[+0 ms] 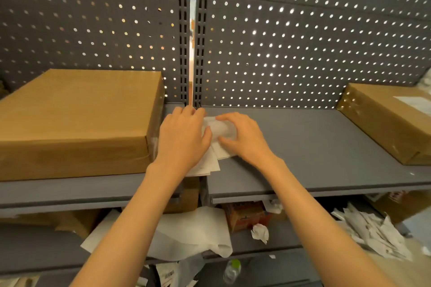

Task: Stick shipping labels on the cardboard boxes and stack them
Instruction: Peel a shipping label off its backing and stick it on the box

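Both hands are on the label sheets, a small white pile lying on the grey shelf right at the seam between the two shelf bays. Left hand lies palm-down over the left part of the pile, fingers mostly extended toward the pegboard, thumb against the paper. Right hand has fingers and thumb curled around a blurred white piece at the top of the pile; looks like a pinch, though the exact contact is smeared. Large cardboard box sits flat on the shelf just left of the left hand, top face bare. Second cardboard box sits well apart at the right end of the shelf, with a white label on top, partly cut off by the frame edge. Lower shelf holds crumpled paper scraps, a loose white sheet, a small printed carton and a plastic bottle.
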A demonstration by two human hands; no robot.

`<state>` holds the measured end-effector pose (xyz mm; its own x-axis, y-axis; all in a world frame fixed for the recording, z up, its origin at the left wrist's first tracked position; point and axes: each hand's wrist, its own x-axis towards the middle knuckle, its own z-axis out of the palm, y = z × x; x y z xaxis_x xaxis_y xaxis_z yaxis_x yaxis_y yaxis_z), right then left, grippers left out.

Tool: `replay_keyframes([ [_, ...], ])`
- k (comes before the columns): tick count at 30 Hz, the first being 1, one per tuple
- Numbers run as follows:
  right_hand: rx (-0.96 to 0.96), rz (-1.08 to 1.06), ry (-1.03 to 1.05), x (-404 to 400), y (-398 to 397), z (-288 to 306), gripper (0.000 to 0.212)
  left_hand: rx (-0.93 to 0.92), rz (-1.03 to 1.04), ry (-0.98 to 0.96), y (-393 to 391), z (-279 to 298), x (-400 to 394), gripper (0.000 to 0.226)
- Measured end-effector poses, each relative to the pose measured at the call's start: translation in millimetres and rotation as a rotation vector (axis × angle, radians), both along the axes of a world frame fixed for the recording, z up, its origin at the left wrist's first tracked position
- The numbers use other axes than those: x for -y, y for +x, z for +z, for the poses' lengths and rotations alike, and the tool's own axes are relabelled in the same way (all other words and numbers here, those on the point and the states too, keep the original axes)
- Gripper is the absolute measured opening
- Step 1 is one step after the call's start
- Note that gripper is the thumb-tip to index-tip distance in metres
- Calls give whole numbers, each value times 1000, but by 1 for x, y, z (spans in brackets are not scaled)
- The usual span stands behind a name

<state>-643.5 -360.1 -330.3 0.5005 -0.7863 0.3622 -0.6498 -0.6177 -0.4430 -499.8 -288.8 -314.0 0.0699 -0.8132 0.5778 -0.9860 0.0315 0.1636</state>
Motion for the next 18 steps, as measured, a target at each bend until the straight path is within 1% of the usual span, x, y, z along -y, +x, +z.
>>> replay_keyframes([
  [3, 47, 9, -6, 12, -2, 1, 31, -48, 10, -33, -1, -4, 6, 28],
  [6, 146, 32, 9, 24, -3, 7, 22, -141, 55, -16, -3, -2, 9, 39],
  [8, 198, 45, 22, 31, -4, 12, 21, -206, 79, 1, -4, 0, 9, 46],
  [14, 333, 91, 38, 41, -8, 28, 20, -381, 88, 8, -3, 2, 14, 56],
  [18, 417, 116, 68, 41, -14, 35, 20, -602, 57, 19, -9, 7, 15, 69],
])
